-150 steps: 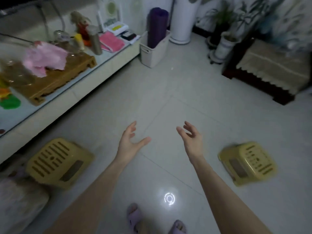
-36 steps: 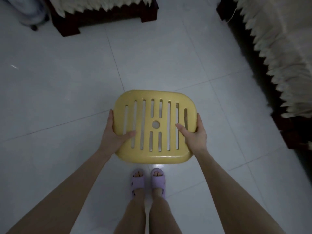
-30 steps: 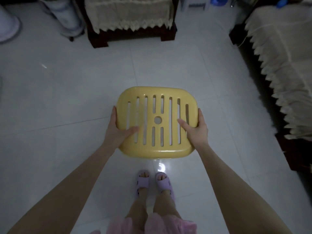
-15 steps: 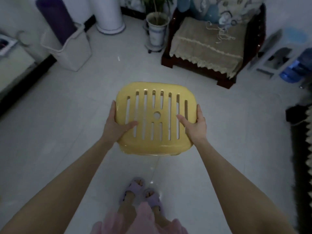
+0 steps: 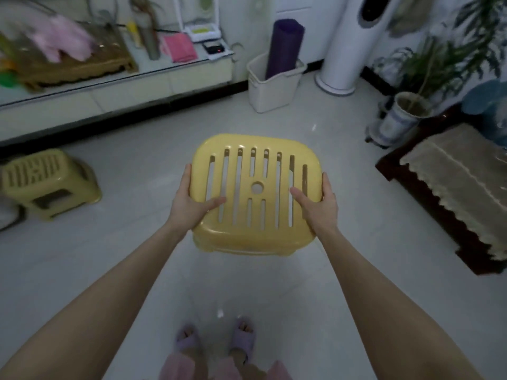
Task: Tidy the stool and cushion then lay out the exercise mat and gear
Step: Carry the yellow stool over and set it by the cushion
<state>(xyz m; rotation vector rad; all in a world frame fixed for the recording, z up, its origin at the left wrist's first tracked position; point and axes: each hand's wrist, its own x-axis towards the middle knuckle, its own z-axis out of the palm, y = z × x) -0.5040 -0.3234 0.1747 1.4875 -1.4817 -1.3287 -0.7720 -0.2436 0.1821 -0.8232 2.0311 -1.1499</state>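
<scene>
Here, a yellow slatted stool (image 5: pixel 247 239) held above the floor, centre frame.
The left hand (image 5: pixel 189 207) and right hand (image 5: pixel 319 208) grip its side edges, thumbs on the seat. A matching stool (image 5: pixel 46 179) sits at far left; a rolled purple mat (image 5: pixel 284 48) stands in a white bin (image 5: pixel 274 89), upper centre.

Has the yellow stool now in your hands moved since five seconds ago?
Yes. The stool went up off the floor tiles; left hand and right hand grip its sides.

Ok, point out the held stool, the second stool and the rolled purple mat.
held stool (image 5: pixel 271 194), head view, slatted seat top
second stool (image 5: pixel 35 171), head view, seat top
rolled purple mat (image 5: pixel 285 48), head view, middle of roll
</scene>
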